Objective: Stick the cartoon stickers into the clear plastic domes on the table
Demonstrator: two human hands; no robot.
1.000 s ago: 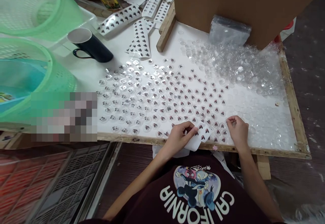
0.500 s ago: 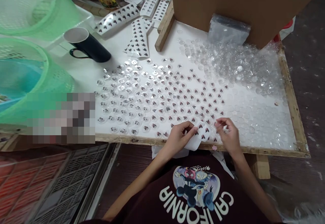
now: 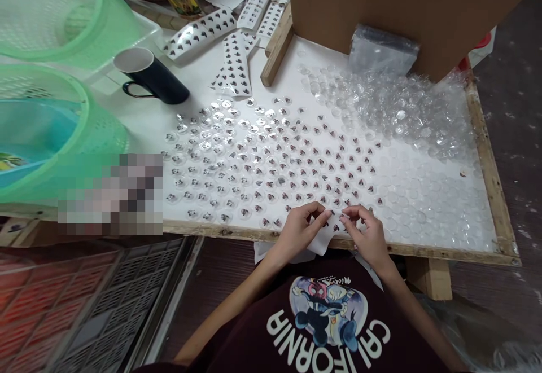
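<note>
The left hand (image 3: 305, 226) keeps its thumb and bent fingers closed on the sticker sheet (image 3: 320, 242), which lies at the near side of the table, partly over its wooden edge (image 3: 254, 233). The right hand (image 3: 365, 235) is just beside the sheet, thumb and index tips near together; I cannot tell if a sticker is between them. Printed discs (image 3: 244, 211) lie closely beyond and left of the hands, plain clear discs (image 3: 419, 217) to the right, so the bare white surface (image 3: 292, 88) shows mainly farther off, beside the wooden block (image 3: 277, 54). One second ago the right hand was farther right, apart from the sheet; the left has hardly moved.
</note>
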